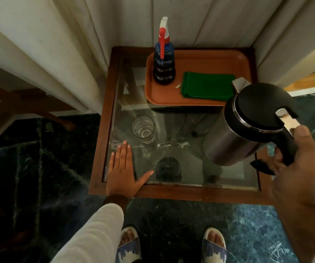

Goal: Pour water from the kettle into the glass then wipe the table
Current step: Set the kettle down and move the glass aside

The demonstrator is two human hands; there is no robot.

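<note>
A steel kettle point(246, 128) with a black lid hangs above the right side of the glass-topped wooden table point(172, 192). My right hand point(297, 162) grips its black handle. Its spout points toward the far tray. A clear empty glass point(143, 129) stands upright on the left part of the table top. My left hand point(123, 168) lies flat on the glass surface just in front of that glass, fingers spread, holding nothing. A folded green cloth point(208, 86) rests on the orange tray point(200, 59).
A blue spray bottle point(164, 61) with a red and white trigger stands at the tray's left end. The kettle's black base point(261, 166) peeks out under my right hand. White curtains hang behind and to the left. My sandalled feet stand on dark marble floor.
</note>
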